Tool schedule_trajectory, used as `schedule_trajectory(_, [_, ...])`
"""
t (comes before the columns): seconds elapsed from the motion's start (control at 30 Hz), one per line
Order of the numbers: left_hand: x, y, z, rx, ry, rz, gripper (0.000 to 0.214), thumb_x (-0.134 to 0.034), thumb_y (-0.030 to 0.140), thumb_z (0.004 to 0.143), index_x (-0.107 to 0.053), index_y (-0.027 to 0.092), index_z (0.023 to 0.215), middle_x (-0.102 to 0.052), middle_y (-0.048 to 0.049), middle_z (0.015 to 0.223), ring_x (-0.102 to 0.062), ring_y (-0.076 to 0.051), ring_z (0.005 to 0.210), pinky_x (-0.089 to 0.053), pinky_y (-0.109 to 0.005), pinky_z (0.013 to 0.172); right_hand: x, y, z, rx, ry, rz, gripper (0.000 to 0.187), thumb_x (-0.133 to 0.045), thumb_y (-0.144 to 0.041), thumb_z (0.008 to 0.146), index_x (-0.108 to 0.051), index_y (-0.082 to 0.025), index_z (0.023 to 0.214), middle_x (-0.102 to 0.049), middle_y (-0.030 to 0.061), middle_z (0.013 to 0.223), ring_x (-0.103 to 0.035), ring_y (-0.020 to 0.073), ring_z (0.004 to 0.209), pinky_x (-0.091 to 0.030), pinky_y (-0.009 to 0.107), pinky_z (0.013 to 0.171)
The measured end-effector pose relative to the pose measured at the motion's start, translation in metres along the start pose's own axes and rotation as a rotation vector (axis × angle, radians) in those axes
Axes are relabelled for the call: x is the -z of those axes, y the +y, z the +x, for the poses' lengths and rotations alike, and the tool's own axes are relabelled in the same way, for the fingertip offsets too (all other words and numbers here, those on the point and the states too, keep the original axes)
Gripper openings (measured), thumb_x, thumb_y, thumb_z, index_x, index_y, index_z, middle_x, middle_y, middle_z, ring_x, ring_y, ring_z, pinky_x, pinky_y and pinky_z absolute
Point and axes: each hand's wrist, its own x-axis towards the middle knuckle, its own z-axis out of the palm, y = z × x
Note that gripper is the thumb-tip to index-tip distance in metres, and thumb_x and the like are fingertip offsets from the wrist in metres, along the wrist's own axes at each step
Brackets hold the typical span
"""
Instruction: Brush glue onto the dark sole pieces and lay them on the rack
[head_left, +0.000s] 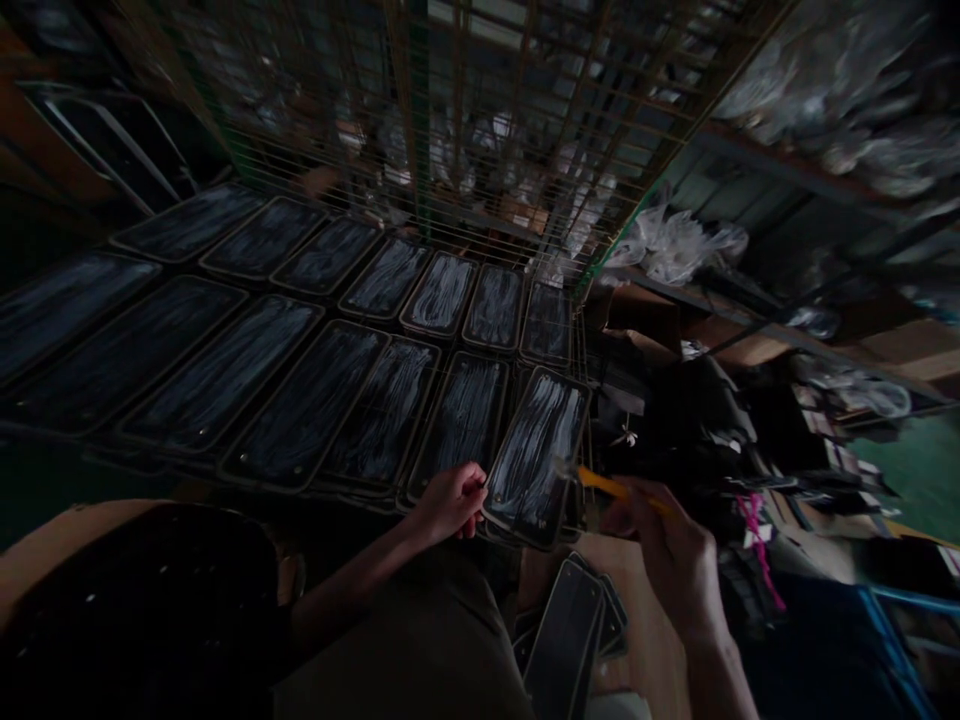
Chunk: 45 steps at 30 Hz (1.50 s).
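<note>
A dark rectangular panel (534,452) with rounded corners and whitish wet-looking streaks lies at the near right end of two rows of similar panels. My right hand (671,550) is closed around the yellow handle of a brush (600,483). Its blurred head is over the right side of this panel; whether it touches the surface is unclear. At the panel's lower left edge, my left hand (454,500) has its fingers curled in. Anything inside those fingers is hidden. Just left of it lies another streaked panel (459,420).
A wire mesh wall (495,130) rises behind the panels. Below right, more dark panels (566,625) are piled on a brown board (649,640). Shelves on the right hold clear plastic bags (675,240) and boxes. A blue crate-like object (832,640) sits at lower right.
</note>
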Motion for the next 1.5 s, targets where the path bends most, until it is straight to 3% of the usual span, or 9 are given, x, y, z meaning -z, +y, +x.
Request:
schedule_trajectory(0.13, [0.0, -0.001, -0.002, -0.009, -0.024, -0.034, 0.025, -0.05, 0.042, 0.084, -0.045, 0.019, 0.092, -0.057, 0.0046, 0.06, -0.054, -0.011, 0.038, -0.035, -0.016, 0.032, -0.012, 0.024, 0.049, 0.057, 0.182, 0.02, 0.032, -0.044, -0.043, 0.097, -0.059, -0.02, 0.112, -0.069, 0.0013, 0.079, -0.068, 0.0136, 0.069, -0.057, 0.024, 0.067])
schedule_trajectory(0.3, [-0.001, -0.004, -0.001, 0.022, -0.005, -0.068, 0.037, -0.054, 0.051, 0.08, -0.045, 0.018, 0.094, -0.056, 0.0045, 0.06, -0.052, -0.011, 0.036, -0.036, -0.018, 0.031, -0.03, 0.047, 0.096, 0.106, 0.204, -0.061, 0.033, -0.042, -0.043, 0.097, -0.059, -0.02, 0.114, -0.07, 0.0029, 0.083, -0.069, 0.0151, 0.071, -0.056, 0.025, 0.067])
schedule_trajectory(0.43, [-0.001, -0.005, -0.001, 0.017, -0.007, -0.077, 0.037, -0.053, 0.052, 0.08, -0.045, 0.018, 0.092, -0.055, 0.0047, 0.061, -0.051, -0.01, 0.036, -0.036, -0.018, 0.032, -0.038, 0.041, 0.09, 0.162, 0.106, -0.195, 0.03, -0.04, -0.039, 0.098, -0.059, -0.02, 0.111, -0.069, 0.0017, 0.08, -0.068, 0.0146, 0.071, -0.053, 0.023, 0.066])
schedule_trajectory(0.57, [-0.001, -0.005, -0.002, -0.01, -0.017, -0.075, 0.032, -0.051, 0.049, 0.083, -0.045, 0.018, 0.091, -0.056, 0.0043, 0.062, -0.052, -0.009, 0.037, -0.036, -0.016, 0.032, -0.035, 0.029, 0.08, 0.152, 0.029, -0.123, 0.029, -0.04, -0.038, 0.099, -0.058, -0.021, 0.113, -0.069, 0.0015, 0.081, -0.068, 0.0142, 0.071, -0.054, 0.023, 0.067])
schedule_trajectory(0.7, [0.0, -0.001, -0.003, 0.003, -0.015, -0.07, 0.029, -0.049, 0.045, 0.084, -0.045, 0.018, 0.092, -0.056, 0.004, 0.059, -0.052, -0.011, 0.037, -0.037, -0.017, 0.033, -0.036, 0.032, 0.106, 0.184, 0.09, -0.112, 0.034, -0.041, -0.042, 0.098, -0.059, -0.02, 0.115, -0.071, 0.0046, 0.087, -0.069, 0.0171, 0.077, -0.057, 0.027, 0.071])
schedule_trajectory(0.9, [-0.002, -0.003, -0.001, -0.003, 0.018, -0.05, 0.025, -0.048, 0.041, 0.085, -0.048, 0.017, 0.092, -0.056, 0.0033, 0.06, -0.052, -0.011, 0.037, -0.036, -0.018, 0.033, -0.046, 0.05, 0.132, 0.28, -0.032, -0.251, 0.03, -0.043, -0.038, 0.098, -0.06, -0.022, 0.117, -0.072, 0.0047, 0.1, -0.071, 0.0188, 0.086, -0.057, 0.028, 0.073])
schedule_trajectory(1.27, [-0.004, -0.005, -0.002, -0.033, 0.067, -0.057, 0.017, -0.05, 0.033, 0.084, -0.048, 0.018, 0.091, -0.054, 0.0051, 0.059, -0.053, -0.011, 0.036, -0.036, -0.017, 0.032, -0.036, 0.047, 0.083, 0.282, 0.144, -0.53, 0.03, -0.041, -0.037, 0.1, -0.061, -0.02, 0.114, -0.071, 0.0037, 0.103, -0.07, 0.0168, 0.082, -0.05, 0.023, 0.06])
schedule_trajectory(1.37, [-0.004, -0.001, -0.003, -0.03, 0.065, -0.047, 0.013, -0.051, 0.029, 0.084, -0.047, 0.018, 0.09, -0.055, 0.0054, 0.057, -0.054, -0.011, 0.037, -0.038, -0.017, 0.033, -0.039, 0.034, 0.047, 0.296, 0.089, -0.522, 0.028, -0.041, -0.036, 0.1, -0.06, -0.021, 0.114, -0.071, 0.0034, 0.102, -0.07, 0.0159, 0.076, -0.048, 0.022, 0.057])
schedule_trajectory(1.5, [-0.005, 0.001, -0.002, 0.005, 0.088, -0.022, 0.007, -0.049, 0.022, 0.084, -0.047, 0.018, 0.09, -0.055, 0.0063, 0.054, -0.054, -0.01, 0.035, -0.037, -0.014, 0.032, -0.034, 0.015, -0.018, 0.283, -0.111, -0.374, 0.027, -0.04, -0.031, 0.1, -0.056, -0.023, 0.12, -0.071, 0.003, 0.095, -0.069, 0.0141, 0.072, -0.05, 0.022, 0.058])
